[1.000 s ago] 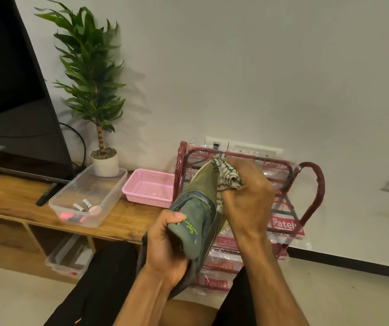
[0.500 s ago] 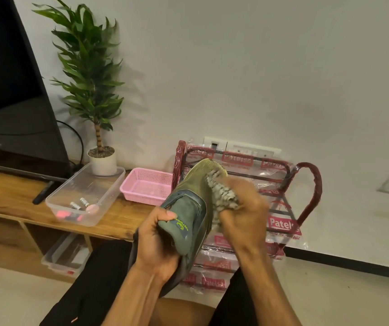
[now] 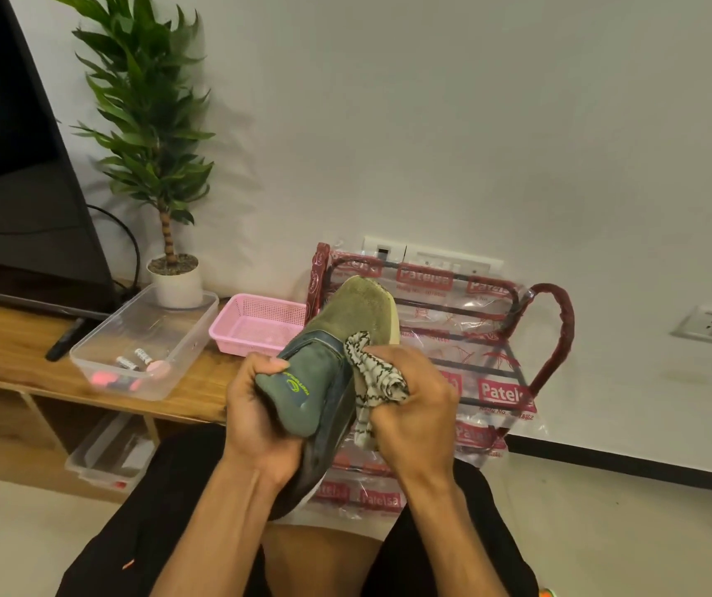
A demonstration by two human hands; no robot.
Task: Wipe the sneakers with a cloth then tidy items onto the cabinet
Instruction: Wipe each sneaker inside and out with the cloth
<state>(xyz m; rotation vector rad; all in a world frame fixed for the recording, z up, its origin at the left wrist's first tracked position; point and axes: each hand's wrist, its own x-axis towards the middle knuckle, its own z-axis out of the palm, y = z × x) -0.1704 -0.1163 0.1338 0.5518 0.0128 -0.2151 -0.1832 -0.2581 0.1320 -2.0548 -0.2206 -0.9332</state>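
Sneaker [image 3: 337,338] heel hidden by left hand [image 3: 259,415]; right hand [image 3: 414,407] bunches cloth [image 3: 378,377].

"Patelsa" repeats on the rack's plastic wrapping [image 3: 503,392].

An olive-green sneaker [image 3: 337,355] with a grey tongue and pale sole is held toe-up and tilted away, gripped at the tongue. A white cloth [image 3: 373,381] with dark zigzag lines is bunched and pressed against the shoe's side, just right of that grip. The wooden cabinet [image 3: 199,381] is seen behind, at left.
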